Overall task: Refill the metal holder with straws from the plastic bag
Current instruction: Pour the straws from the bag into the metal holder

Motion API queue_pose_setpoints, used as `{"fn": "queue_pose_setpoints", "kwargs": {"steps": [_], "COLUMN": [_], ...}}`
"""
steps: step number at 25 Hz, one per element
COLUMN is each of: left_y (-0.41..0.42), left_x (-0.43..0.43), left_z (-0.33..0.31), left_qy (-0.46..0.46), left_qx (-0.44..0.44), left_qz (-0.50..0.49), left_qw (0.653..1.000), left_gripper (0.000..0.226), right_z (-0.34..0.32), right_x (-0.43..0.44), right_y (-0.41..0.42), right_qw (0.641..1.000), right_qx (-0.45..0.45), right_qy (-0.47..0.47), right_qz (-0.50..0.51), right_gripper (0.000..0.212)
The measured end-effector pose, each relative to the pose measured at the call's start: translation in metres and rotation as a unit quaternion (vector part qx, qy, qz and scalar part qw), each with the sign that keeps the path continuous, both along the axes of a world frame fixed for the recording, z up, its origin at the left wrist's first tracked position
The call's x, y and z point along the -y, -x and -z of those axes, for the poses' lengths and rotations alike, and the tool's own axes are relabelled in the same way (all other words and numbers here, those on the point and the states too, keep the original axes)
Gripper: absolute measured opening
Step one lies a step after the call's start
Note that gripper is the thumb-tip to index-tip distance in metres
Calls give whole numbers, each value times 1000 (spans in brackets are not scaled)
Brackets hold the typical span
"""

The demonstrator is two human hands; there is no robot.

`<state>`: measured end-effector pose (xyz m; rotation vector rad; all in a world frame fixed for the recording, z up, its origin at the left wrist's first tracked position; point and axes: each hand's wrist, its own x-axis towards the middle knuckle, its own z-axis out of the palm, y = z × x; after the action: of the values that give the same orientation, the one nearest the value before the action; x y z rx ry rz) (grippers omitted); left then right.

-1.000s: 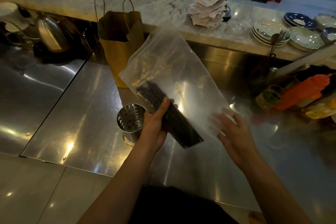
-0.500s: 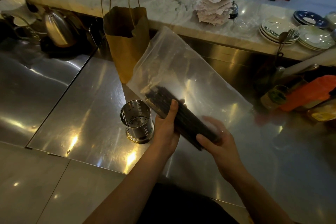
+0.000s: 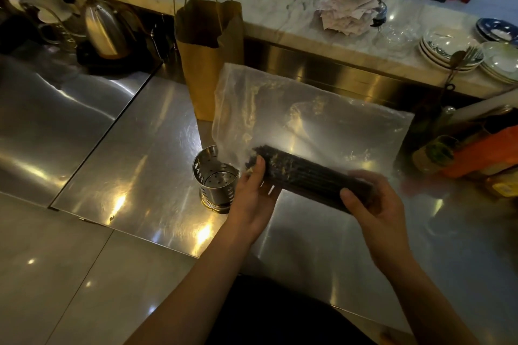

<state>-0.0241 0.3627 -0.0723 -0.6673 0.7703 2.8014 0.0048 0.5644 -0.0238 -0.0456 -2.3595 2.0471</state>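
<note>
Steel table: carrying the work area and reflecting lamp glare in patches.
Metal holder: standing upright on the table, just left of the left hand. Its perforated bottom is showing through the open top.
Straws: dark bundle, being held above the table right of the holder. It is lying nearly level, sloping down a little to the right.
Plastic bag: clear film, rising from the bundle toward the far side, with the straws sitting along its near edge. Cannot tell whether the right end of the bundle is sticking out of the bag.
Left hand: gripping the left end of the bundle, thumb lying across the top.
Right hand: gripping the right end, thumb pressing on the near side and fingers curling round the far side.
Paper bag: brown, standing upright beyond the holder with its handles pointing up. The plastic bag is overlapping its lower right corner.
Kettle: sitting far left on a dark base.
Marble ledge: running along the far side, carrying a stack of paper slips and stacked plates at far right.
Orange bottle: lying at the right edge, well apart from the hands.
</note>
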Motion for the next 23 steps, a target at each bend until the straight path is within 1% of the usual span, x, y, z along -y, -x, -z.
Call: {"fn": "queue_pose_setpoints", "kwargs": {"steps": [2,7,13,21,23], "left_y": [-5,-9,-15,-16,-15], "left_x": [0,3,-10,-16,-15], "left_z": [2,2,4,11,15], "left_qy": [-10,-41,-49,-82,-95], "left_qx": [0,-23,-11,-16,-24], "left_qz": [9,31,54,48,50], "left_qw": [1000,998,997,995,994], "left_gripper": [34,21,23,21,22], "right_z": [-4,-12,-19,-33,-38], "right_x": [-2,-13,-28,-30,-30], "right_y": [2,3,7,14,17], "right_qw": [1000,999,999,993,989], "right_qx": [-15,-36,-47,-68,-82], "right_qy": [1,-12,-12,-85,-110], "right_qz": [4,-4,-2,-38,-56], "right_gripper": [31,29,25,54,47]}}
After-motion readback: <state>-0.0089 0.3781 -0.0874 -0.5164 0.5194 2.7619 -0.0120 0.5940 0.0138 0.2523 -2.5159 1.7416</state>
